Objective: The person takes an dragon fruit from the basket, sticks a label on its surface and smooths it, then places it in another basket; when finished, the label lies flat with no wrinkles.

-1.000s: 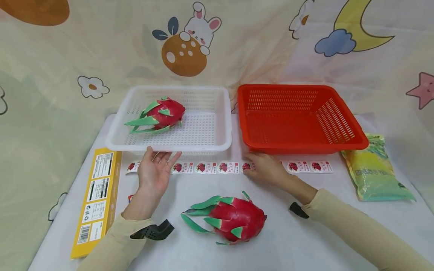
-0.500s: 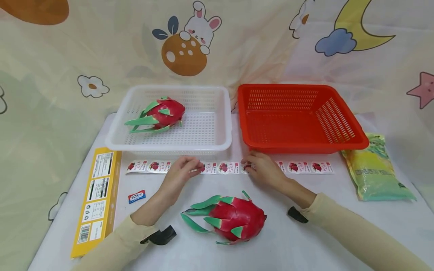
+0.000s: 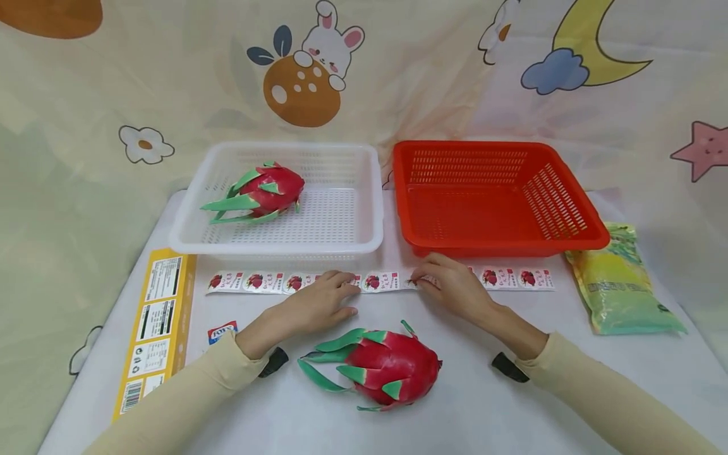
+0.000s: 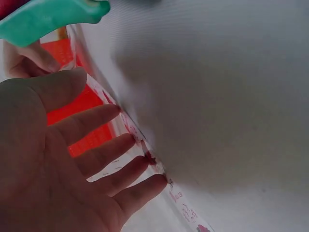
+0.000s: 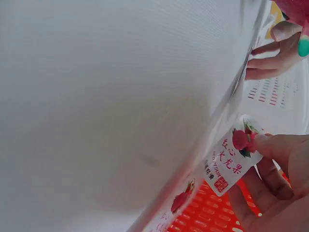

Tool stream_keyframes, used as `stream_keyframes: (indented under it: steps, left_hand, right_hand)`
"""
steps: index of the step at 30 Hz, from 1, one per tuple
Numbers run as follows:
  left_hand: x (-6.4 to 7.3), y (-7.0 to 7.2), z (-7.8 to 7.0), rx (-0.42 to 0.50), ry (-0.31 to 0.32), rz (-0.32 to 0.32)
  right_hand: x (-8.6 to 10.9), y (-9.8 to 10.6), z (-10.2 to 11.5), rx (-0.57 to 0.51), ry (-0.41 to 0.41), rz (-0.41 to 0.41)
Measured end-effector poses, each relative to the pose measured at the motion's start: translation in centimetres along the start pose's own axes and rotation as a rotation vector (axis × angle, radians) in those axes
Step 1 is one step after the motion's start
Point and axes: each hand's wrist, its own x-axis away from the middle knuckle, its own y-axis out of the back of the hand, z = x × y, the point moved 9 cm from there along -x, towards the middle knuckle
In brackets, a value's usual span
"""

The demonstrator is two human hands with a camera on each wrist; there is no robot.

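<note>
Head | sticker strip (image 3: 373, 282) | partly under left hand (image 3: 318, 303) | pinched in right hand (image 3: 457, 292)

The sticker strip (image 3: 372, 282) lies between a dragon fruit (image 3: 398, 366) and two baskets (image 3: 500, 244).

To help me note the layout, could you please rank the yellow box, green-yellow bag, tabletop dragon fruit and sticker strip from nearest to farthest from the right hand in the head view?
1. Sticker strip, pinched by the right hand.
2. Tabletop dragon fruit, toward the person and left.
3. Green-yellow bag, to the right.
4. Yellow box, on the far left.
</note>
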Motion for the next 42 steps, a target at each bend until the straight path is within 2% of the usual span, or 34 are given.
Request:
stream_keyframes:
  steps: [4, 8, 12, 15, 19, 23, 24, 26, 29, 32, 34, 37, 42]
  left_hand:
    - [0.1, -0.2, 0.1, -0.034, -0.008, -0.023]
    - [0.1, -0.4, 0.3, -0.049, -0.006, -0.035]
    - [0.1, -0.6, 0.3, -0.068, -0.006, -0.044]
    - [0.0, -0.5, 0.4, -0.075, -0.001, -0.062]
    - [-0.1, 0.4, 0.7, -0.074, 0.016, -0.132]
    - [0.4, 2.0, 0.0, -0.047, 0.01, -0.245]
    - [0.6, 2.4, -0.3, -0.024, 0.003, -0.266]
    - [1.1, 2.9, -1.2, 0.077, -0.015, -0.281]
    - [1.8, 3.0, -2.9, 0.259, -0.053, -0.235]
    - [2.3, 2.3, -4.5, 0.394, -0.073, -0.131]
    - [2.4, 1.6, -5.3, 0.437, -0.066, -0.062]
    - [2.6, 0.7, -5.9, 0.475, -0.05, 0.004]
    - [2.8, 0.1, -6.0, 0.514, -0.033, 0.023]
  right_hand:
    - [0.7, 1.1, 0.1, -0.003, 0.025, -0.084]
    - [1.3, 2.6, 0.2, -0.064, 0.037, -0.151]
    - [2.0, 4.9, 0.5, -0.139, -0.009, -0.177]
    - [2.4, 6.6, 0.6, -0.279, -0.106, -0.128]
    - [3.2, 7.5, 0.6, -0.55, -0.28, 0.003]
    - [4.4, 6.5, 0.7, -0.793, -0.424, 0.103]
    - [4.8, 6.0, 0.7, -0.839, -0.453, 0.121]
    - [5.4, 4.8, 0.8, -0.919, -0.476, 0.148]
    - [6.4, 3.0, 1.0, -1.004, -0.506, 0.189]
    - [7.3, 1.4, 1.4, -1.055, -0.534, 0.214]
    - [7.8, 0.7, 1.6, -1.071, -0.552, 0.212]
    - [8.4, 0.0, 1.8, -1.087, -0.583, 0.19]
    - [9.2, -0.6, 1.8, -1.077, -0.651, 0.15]
